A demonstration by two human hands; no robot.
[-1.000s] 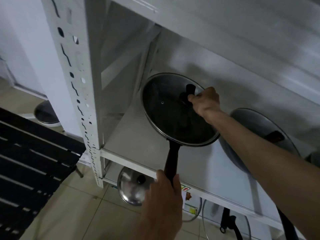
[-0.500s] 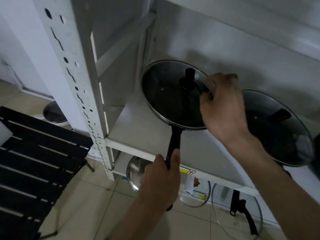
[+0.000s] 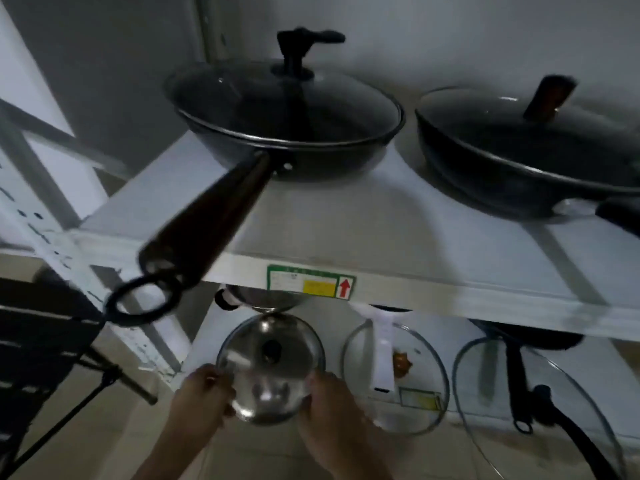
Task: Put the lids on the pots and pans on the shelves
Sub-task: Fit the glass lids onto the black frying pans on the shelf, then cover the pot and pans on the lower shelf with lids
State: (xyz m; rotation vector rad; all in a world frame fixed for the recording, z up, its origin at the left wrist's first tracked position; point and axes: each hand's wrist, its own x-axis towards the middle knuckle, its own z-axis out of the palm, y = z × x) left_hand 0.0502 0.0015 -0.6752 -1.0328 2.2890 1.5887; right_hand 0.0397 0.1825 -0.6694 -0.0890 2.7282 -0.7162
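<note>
Head view. Both hands low in frame, gripping one round shiny steel lid (image 3: 270, 367) by its rim: left hand (image 3: 201, 398) clasped on the left edge, right hand (image 3: 329, 400) clasped on the right edge. Lid tilted, face toward the camera, dark knob at its middle, held in front of the lower shelf, just below a steel pot (image 3: 258, 299) half hidden under the shelf edge.

On the white metal upper shelf (image 3: 346, 220): black wok at left (image 3: 287, 147), already covered by a domed glass lid with tall black knob (image 3: 294, 53); long dark handle with a ring at its end jutting forward past the shelf edge. Beside it, apart, second black wok at right (image 3: 512, 168), also covered, glass lid with brown angled handle (image 3: 547, 98). Contents of either wok not discernible through the dark glass.

On the lower level: clear glass lid with white handle (image 3: 394, 375) leaning upright just right of the steel lid; further right, larger clear glass lid (image 3: 519, 403) propped before a black pan (image 3: 540, 336) with a hanging handle.

Green and yellow label with red arrow (image 3: 311, 282) on the upper shelf's front edge. White perforated shelf post (image 3: 52, 233) at left, blurred. Black slatted folding piece (image 3: 31, 341) on the pale tiled floor (image 3: 104, 445) at far left. Grey wall behind.
</note>
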